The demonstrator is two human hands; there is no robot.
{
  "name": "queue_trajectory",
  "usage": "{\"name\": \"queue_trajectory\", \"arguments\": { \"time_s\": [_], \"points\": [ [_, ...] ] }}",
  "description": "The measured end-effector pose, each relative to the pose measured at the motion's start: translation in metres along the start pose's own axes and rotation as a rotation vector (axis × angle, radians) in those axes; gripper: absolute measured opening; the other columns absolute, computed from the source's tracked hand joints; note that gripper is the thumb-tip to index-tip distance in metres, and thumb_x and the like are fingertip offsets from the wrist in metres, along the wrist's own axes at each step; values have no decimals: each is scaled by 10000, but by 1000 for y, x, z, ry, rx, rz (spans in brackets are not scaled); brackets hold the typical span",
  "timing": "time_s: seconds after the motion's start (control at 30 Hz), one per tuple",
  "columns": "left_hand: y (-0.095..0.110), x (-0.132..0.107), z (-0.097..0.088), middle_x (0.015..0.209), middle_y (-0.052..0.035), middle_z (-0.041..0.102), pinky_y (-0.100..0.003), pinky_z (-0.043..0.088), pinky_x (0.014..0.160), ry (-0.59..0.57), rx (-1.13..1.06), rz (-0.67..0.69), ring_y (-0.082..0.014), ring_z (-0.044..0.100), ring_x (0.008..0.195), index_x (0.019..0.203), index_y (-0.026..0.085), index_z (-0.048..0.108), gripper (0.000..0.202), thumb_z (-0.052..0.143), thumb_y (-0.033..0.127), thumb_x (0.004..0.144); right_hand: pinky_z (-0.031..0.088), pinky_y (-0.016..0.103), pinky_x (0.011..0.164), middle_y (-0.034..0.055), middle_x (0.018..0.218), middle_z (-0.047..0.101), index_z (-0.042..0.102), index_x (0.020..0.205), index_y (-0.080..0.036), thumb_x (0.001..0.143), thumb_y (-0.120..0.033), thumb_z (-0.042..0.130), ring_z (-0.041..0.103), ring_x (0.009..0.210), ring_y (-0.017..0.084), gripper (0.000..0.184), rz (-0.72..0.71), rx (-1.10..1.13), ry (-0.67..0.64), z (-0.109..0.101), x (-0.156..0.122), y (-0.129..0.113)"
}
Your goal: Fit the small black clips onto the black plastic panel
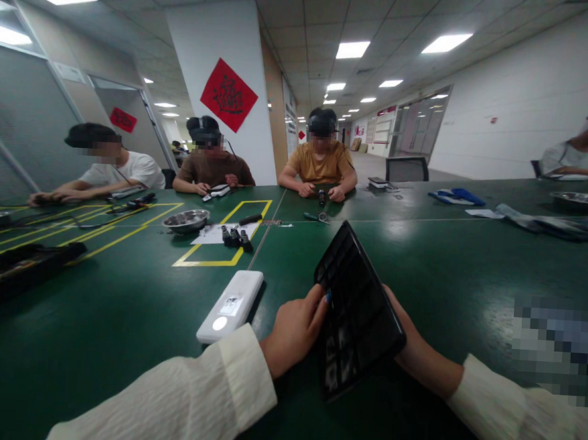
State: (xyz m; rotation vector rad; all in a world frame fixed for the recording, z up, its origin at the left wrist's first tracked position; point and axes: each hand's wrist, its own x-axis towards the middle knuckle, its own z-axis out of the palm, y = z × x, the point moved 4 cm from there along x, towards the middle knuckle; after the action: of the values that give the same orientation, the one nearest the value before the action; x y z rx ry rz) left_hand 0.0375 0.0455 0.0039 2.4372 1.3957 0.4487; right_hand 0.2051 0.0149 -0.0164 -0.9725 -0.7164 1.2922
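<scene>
A black, flat, rectangular tablet-like panel [360,317] stands tilted above the table in front of me. Its glossy dark face is turned to the left and shows a grid-like pattern. My right hand [411,340] grips it from behind at the right edge, with most of the fingers hidden. On the other side, my left hand [297,323] is closed in a pinch close against the panel's face. Something small and blue [328,296] shows at its fingertips, too small to name. Left of that hand, a white oblong device [231,306] with a label lies on the table.
On the green table [133,316], a metal bowl [186,220] and several black parts [237,237] on white paper lie ahead to the left. Pliers [317,217] lie farther ahead. A long black tray [22,266] is at far left. Several people sit around the table.
</scene>
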Motion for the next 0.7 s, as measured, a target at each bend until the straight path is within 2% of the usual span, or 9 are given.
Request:
{"name": "queue_trajectory", "arguments": {
  "time_s": [0.17,0.37,0.53,0.7],
  "points": [
    [1,-2,0,774,-32,634,-256,365,601,0,87,26,-189,615,719,1054,201,439,300,217,368,939,447,286,596,-19,729,630,552,895,-265,682,-354,581,583,726,186,232,-6,-14,-16,-1,1,2],
    [1,-1,0,754,-37,631,-251,352,575,-29,29,15,-179,602,685,832,199,517,471,124,434,945,460,297,623,8,810,652,553,893,-239,636,-334,610,589,810,210,280,-16,-33,36,0,0,-1],
    [2,-1,-2,779,-34,626,-253,355,587,27,29,2,-184,605,703,966,196,461,320,205,388,945,458,289,616,3,816,649,538,908,-239,637,-332,615,588,821,202,296,9,4,36,1,0,-1],
    [3,-1,-3,743,-20,621,-238,353,569,-18,-12,32,-167,596,665,891,211,502,385,168,392,951,462,293,618,10,848,641,533,934,-236,626,-333,633,589,861,216,338,37,-10,19,4,-7,-7]
  ]
}}
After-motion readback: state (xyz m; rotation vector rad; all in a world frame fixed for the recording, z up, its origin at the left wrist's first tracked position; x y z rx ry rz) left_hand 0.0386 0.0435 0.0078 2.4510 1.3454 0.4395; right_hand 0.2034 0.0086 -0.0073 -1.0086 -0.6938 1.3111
